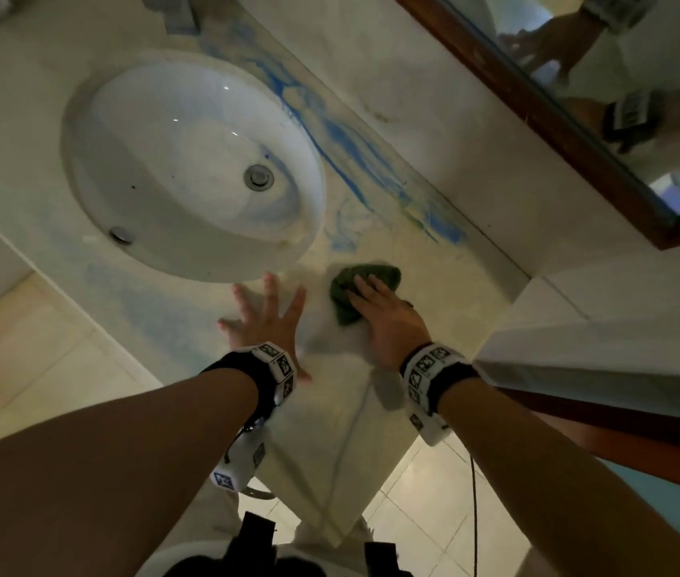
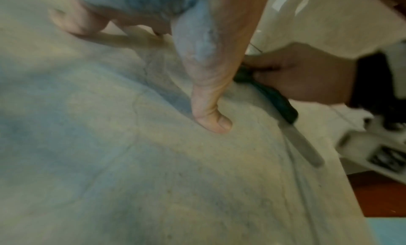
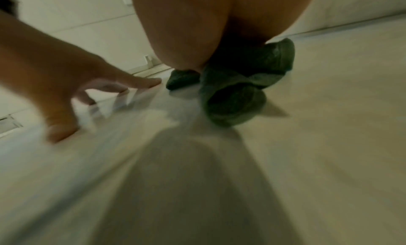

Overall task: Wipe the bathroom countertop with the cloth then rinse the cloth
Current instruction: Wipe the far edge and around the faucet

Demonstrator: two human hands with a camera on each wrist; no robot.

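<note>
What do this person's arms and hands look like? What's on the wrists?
Bare forearms, no sleeves. The left wristband and right wristband are black, with white blocks bearing black-and-white square tags. The left hand has a bluish-smeared palm. A thin dark cable hangs below the right arm.

right hand on green cloth, countertop

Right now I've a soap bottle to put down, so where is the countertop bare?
Bare: the blue-smeared strip of countertop between the sink and the wall under the mirror, and the corner beyond the cloth toward the side wall. Crowded: the front by the sink rim, where the left hand lies flat and the right hand presses the cloth.
</note>
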